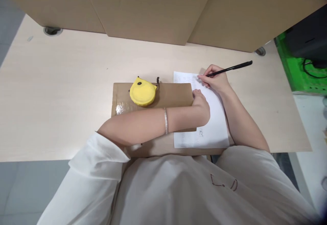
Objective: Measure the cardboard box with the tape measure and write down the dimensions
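My right hand (216, 80) is closed round a black pen (231, 69), its tip on the upper part of a white printed sheet (214, 129). My left hand (201, 107) lies on the sheet's left edge with fingers curled, forearm resting across a flat brown cardboard piece (173, 94). A silver bracelet (166, 120) sits on that wrist. A yellow round tape measure (143, 91) sits on the cardboard, left of both hands.
The light wooden desk (58, 99) runs left and right. Brown cardboard panels (153, 7) stand along the back. A green crate (298, 68) with a dark object sits at the far right. Two round cable holes mark the desk's back edge.
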Demonstrator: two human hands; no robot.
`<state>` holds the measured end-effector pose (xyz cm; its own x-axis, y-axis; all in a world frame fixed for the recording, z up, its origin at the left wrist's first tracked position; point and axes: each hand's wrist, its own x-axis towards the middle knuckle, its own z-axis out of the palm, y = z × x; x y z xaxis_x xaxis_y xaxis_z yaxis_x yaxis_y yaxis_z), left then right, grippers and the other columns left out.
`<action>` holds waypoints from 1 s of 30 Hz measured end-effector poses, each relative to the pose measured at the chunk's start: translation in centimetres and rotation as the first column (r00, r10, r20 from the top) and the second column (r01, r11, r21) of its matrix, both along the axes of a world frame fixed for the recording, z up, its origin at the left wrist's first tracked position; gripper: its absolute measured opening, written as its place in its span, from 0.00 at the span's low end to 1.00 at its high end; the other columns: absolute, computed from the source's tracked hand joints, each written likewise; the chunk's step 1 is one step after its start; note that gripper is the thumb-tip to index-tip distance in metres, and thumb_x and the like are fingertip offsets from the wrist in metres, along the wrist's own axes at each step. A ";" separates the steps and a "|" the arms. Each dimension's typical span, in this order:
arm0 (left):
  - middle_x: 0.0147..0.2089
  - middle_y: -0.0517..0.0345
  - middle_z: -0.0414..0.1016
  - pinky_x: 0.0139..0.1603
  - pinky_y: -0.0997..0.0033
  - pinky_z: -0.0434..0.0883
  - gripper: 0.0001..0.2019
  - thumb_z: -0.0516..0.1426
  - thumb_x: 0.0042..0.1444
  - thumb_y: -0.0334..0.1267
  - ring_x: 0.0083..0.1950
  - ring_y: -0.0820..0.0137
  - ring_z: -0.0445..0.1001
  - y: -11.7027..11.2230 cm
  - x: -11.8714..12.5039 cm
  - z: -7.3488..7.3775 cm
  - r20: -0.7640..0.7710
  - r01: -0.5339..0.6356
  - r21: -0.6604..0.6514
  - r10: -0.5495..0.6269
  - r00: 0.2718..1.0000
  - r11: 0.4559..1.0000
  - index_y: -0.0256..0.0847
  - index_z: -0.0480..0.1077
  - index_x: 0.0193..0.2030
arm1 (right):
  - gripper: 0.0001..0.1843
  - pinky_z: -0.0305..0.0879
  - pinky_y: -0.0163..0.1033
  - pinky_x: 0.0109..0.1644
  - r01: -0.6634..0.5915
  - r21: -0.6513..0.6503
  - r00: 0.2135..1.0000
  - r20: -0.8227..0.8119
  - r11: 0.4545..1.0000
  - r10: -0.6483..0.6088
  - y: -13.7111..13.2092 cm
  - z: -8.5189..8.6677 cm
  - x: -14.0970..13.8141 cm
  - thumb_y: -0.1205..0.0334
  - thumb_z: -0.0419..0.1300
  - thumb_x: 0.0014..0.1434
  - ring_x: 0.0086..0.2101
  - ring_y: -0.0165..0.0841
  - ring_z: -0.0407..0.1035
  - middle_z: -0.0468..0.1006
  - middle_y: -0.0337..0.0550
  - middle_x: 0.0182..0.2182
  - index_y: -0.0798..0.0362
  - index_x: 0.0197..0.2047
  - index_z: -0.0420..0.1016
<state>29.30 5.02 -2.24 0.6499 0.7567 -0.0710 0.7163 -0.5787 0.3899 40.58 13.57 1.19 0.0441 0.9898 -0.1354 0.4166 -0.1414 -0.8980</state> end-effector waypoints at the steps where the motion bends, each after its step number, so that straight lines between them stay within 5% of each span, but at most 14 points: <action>1: 0.88 0.24 0.76 0.92 0.18 0.74 0.56 0.84 0.33 0.22 0.92 0.17 0.71 0.0 -0.1 0.6 -0.102 0.023 -0.022 -0.025 0.994 0.999 0.39 0.89 0.77 | 0.30 0.56 0.36 0.26 -0.008 0.021 0.999 0.032 1.000 0.007 0.0 0.0 0.0 0.69 0.83 0.59 0.20 0.28 0.61 0.72 0.32 0.20 0.44 0.31 0.64; 3: 0.93 0.25 0.67 0.94 0.21 0.73 0.63 0.84 0.34 0.22 0.95 0.18 0.65 -0.1 -0.3 1.9 -0.244 0.050 -0.072 -0.067 0.967 0.996 0.39 0.82 0.84 | 0.26 0.54 0.37 0.26 -0.019 0.057 0.997 0.074 0.998 0.014 0.1 -0.1 -0.2 0.71 0.80 0.56 0.22 0.29 0.60 0.71 0.34 0.20 0.43 0.28 0.66; 11: 0.95 0.20 0.58 0.95 0.23 0.73 0.69 0.83 0.33 0.20 0.96 0.17 0.59 -0.5 -1.0 5.1 -0.368 0.115 -0.137 -0.159 0.916 0.984 0.28 0.73 0.89 | 0.26 0.56 0.38 0.25 -0.058 0.026 0.998 0.036 0.998 0.057 0.5 -1.3 0.6 0.60 0.81 0.58 0.20 0.29 0.60 0.73 0.37 0.19 0.44 0.23 0.67; 17: 0.97 0.32 0.58 0.95 0.23 0.72 0.75 0.87 0.26 0.24 0.97 0.17 0.58 -0.8 -0.7 4.4 -0.433 0.142 -0.106 -0.174 0.884 0.984 0.41 0.76 0.89 | 0.31 0.58 0.38 0.22 -0.108 0.058 0.994 -0.021 0.992 0.109 1.3 -2.7 1.7 0.55 0.89 0.55 0.19 0.29 0.62 0.73 0.37 0.18 0.44 0.22 0.69; 23: 0.98 0.40 0.59 0.99 0.28 0.66 0.68 0.85 0.28 0.22 0.98 0.19 0.55 -0.9 -0.2 3.1 -0.434 0.108 -0.092 -0.138 0.890 0.990 0.43 0.81 0.85 | 0.35 0.60 0.39 0.21 -0.122 0.081 0.992 -0.033 0.989 0.125 2.0 -3.8 2.4 0.55 0.94 0.53 0.17 0.28 0.62 0.74 0.37 0.18 0.46 0.22 0.69; 30: 0.97 0.36 0.60 0.99 0.28 0.65 0.67 0.85 0.27 0.21 0.97 0.18 0.62 -1.0 -0.3 3.4 -0.438 0.133 -0.080 -0.155 0.885 0.988 0.41 0.84 0.83 | 0.37 0.62 0.39 0.20 -0.121 0.107 0.992 -0.029 0.987 0.125 2.1 -4.1 2.7 0.49 0.94 0.53 0.18 0.29 0.62 0.74 0.37 0.19 0.45 0.23 0.68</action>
<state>28.97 4.01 1.20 0.6444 0.6460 -0.4093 0.7310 -0.6775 0.0814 43.30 15.63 -2.89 -0.0816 0.9962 -0.0298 0.3929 0.0047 -0.9196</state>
